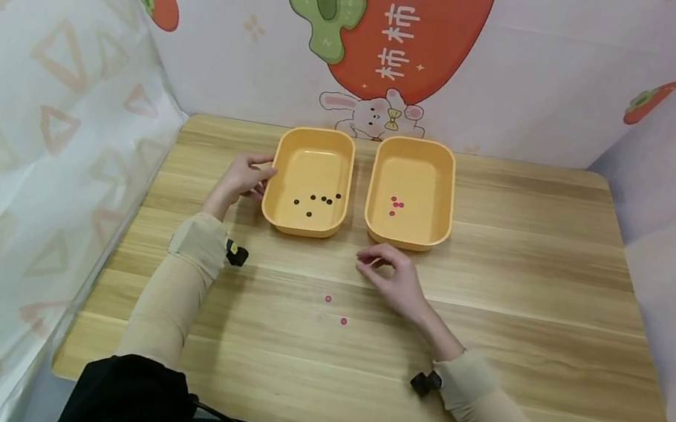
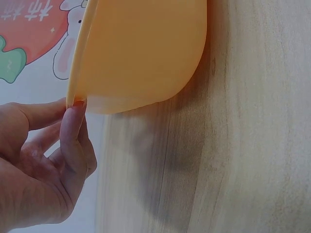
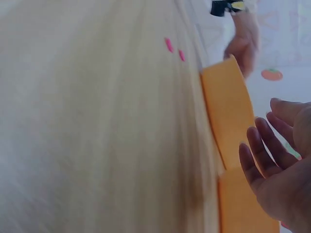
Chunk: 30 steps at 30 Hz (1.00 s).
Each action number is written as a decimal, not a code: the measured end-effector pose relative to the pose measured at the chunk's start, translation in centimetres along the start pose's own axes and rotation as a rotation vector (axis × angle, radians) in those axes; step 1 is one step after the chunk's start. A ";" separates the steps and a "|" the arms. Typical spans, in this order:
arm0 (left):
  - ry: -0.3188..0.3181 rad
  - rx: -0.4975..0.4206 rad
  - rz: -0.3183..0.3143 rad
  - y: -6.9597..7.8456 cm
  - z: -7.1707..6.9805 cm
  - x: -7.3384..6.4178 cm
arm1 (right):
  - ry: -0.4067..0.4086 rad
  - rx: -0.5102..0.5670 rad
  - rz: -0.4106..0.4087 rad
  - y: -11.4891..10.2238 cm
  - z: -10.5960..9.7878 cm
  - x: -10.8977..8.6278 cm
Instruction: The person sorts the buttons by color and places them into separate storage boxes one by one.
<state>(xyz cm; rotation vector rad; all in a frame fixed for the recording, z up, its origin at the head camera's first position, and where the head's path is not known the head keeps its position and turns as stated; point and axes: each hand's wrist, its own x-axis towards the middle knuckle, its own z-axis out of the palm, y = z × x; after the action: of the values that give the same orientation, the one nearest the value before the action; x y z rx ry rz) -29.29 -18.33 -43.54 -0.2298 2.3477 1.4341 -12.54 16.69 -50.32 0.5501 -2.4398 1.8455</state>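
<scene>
My left hand [image 1: 243, 178] pinches the left rim of a yellow plastic box [image 1: 301, 227], thumb and fingertips meeting at its edge in the left wrist view. Several small black discs [image 1: 309, 214] are scattered over that box's floor. Beside it on the right stands a matching yellow box [image 1: 417, 165], with several pink discs [image 1: 392, 214] grouped inside. My right hand [image 1: 395, 278] hovers just in front of the right box's near left corner. Its fingers are loosely bent, and the right wrist view shows nothing between them. Two pink discs [image 1: 328, 299] lie on the table nearer to me.
The wooden table [image 1: 533, 298] reaches back to a printed cloth backdrop [image 1: 535, 95]. A patterned white curtain [image 1: 10, 183] hangs along the left side. A narrow gap separates the boxes, and a small black camera sits on each wrist.
</scene>
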 end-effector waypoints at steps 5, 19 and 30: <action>0.001 -0.001 0.000 0.1 0.0 0.2 | -0.110 -0.021 -0.021 0.7 2.0 -0.6; 0.004 -0.025 0.011 0.0 0.0 0.1 | -0.395 -0.305 -0.087 0.9 4.4 -0.4; 0.002 -0.036 0.004 -0.3 -0.2 0.0 | -0.343 -0.321 -0.103 1.4 4.8 -0.8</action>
<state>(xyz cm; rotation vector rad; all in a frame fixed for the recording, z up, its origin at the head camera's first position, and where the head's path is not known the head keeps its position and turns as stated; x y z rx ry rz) -29.23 -18.62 -43.72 -0.2366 2.3265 1.4801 -11.35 12.74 -53.20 1.0120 -2.7766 1.3749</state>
